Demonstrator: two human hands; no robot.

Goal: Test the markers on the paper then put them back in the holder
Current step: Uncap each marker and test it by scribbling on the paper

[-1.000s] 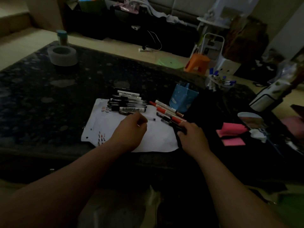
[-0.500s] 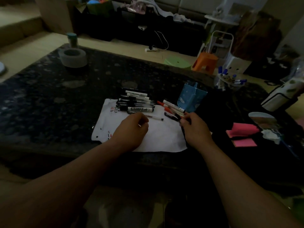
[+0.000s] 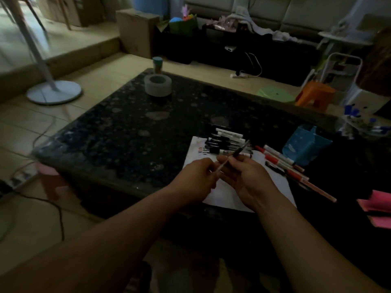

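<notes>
Marker (image 3: 234, 155), thin, held above the paper (image 3: 277, 187), long axis slanted from near-left to far-right, dark end pointing up toward the row of black markers (image 3: 226, 140). Pale lower end pinched by left hand (image 3: 194, 178); middle gripped in curled fingers of right hand (image 3: 245, 176). Blue holder (image 3: 304, 144) further right, just beside red markers (image 3: 281, 161).
</notes>
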